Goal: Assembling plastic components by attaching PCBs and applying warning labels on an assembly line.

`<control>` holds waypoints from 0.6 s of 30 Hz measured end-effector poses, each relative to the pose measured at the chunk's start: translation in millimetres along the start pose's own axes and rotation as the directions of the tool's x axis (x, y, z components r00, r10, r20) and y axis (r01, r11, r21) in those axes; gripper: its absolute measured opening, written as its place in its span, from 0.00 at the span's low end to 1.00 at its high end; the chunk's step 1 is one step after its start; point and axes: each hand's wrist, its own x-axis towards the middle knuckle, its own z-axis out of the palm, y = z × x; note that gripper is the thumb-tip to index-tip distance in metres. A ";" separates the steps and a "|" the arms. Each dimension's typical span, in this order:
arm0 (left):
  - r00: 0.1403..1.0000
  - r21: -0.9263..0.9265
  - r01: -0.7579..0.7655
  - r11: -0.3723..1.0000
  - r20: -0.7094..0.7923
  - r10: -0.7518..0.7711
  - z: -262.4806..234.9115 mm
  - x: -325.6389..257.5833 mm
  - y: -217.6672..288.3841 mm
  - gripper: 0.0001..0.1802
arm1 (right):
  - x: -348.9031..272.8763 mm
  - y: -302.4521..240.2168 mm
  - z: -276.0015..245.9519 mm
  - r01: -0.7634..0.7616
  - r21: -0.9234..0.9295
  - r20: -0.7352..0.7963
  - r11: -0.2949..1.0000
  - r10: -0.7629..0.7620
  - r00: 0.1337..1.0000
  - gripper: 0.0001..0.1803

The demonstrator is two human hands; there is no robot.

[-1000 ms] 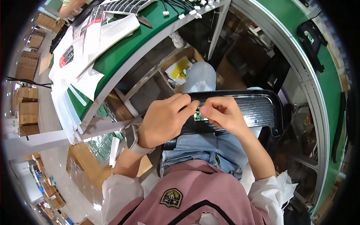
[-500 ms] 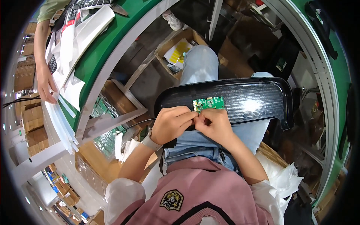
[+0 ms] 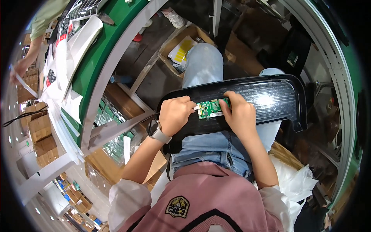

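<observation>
Across the person's blue jeans (image 3: 203,146), a long black plastic panel (image 3: 270,106) is lying, and a small green circuit board (image 3: 210,110) is resting near its middle. The left hand (image 3: 176,116) is pinching, fingertips nearly together, what appears to be a white connector (image 3: 196,106) at the board's left edge. The right hand (image 3: 241,113) is curling half open over the board's right end, thumb on top; whether it is gripping or only pressing, I cannot tell. The step in hand seems to be fitting the connector; the next move is probably calling for a steady board and a straight push. Unlike half a second ago, the hands are no longer meeting at the board's near left corner but are working at opposite ends.
</observation>
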 end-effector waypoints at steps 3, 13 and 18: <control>1.000 0.000 -0.002 1.000 0.014 0.002 0.4 3.2 2.3 0.04 | -5.6 1.2 1.5 -0.002 -0.151 0.009 0.988 0.004 1.000 0.17; 0.977 0.208 -0.205 0.956 0.093 0.189 -7.0 12.1 -4.1 0.03 | -6.5 -2.9 13.2 -0.017 -0.161 0.074 0.987 0.029 0.997 0.20; 0.772 0.208 -0.635 0.744 0.147 0.618 2.6 29.3 -14.9 0.07 | -15.2 0.2 14.8 0.008 -0.194 0.092 0.981 0.010 0.996 0.23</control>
